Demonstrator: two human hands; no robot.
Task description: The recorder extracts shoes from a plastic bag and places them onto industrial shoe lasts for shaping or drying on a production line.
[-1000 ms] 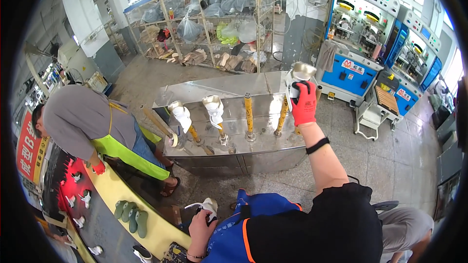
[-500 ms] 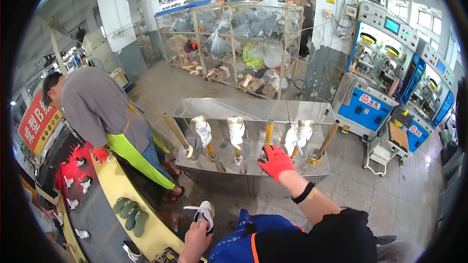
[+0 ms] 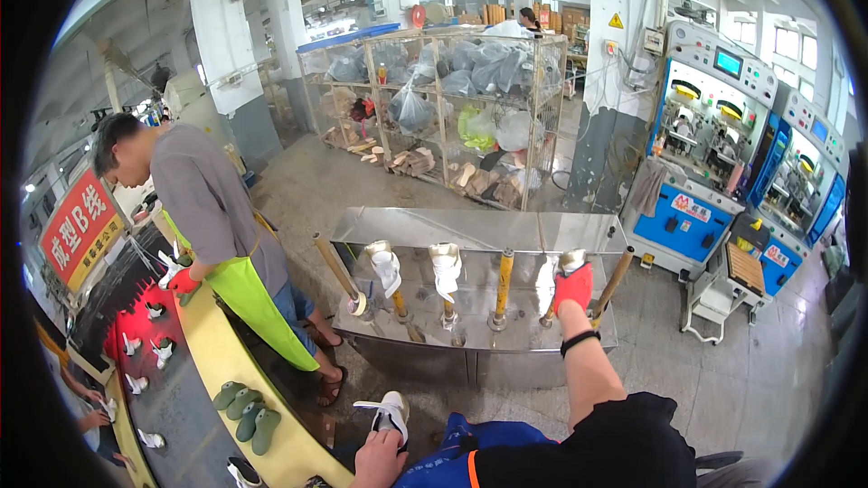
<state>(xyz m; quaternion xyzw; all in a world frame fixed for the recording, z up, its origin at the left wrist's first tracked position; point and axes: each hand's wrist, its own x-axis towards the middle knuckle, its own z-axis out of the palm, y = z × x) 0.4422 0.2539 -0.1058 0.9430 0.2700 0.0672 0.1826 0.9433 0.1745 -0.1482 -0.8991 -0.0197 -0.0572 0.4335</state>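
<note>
My left hand point(image 3: 380, 459), bare, is closed around a white shoe point(image 3: 394, 412) low in the view, with the toe end pointing up. My right hand point(image 3: 573, 289), in a red glove with a black band at the wrist, grips the rightmost white shoe on the metal stand point(image 3: 416, 363); its fingers hide most of that shoe. Close by on its left another white shoe point(image 3: 545, 284) sits on a post. Two more white shoes, a left one point(image 3: 385, 267) and a middle one point(image 3: 446, 269), stand on yellow posts. Between them and my right hand rises a bare yellow post point(image 3: 504, 287).
At left a co-worker point(image 3: 208, 190) in a green apron handles a white shoe beside a conveyor point(image 3: 185, 416). Green shoe lasts point(image 3: 246, 414) lie on its yellow ledge point(image 3: 294, 441). Behind the stand is a wire cage of bags point(image 3: 434, 108); blue machines point(image 3: 692, 212) stand right.
My right hand has moved right, from the bare yellow post to the rightmost shoe, and closed on it. The co-worker's gloved hand now has a white shoe. My left hand keeps its shoe.
</note>
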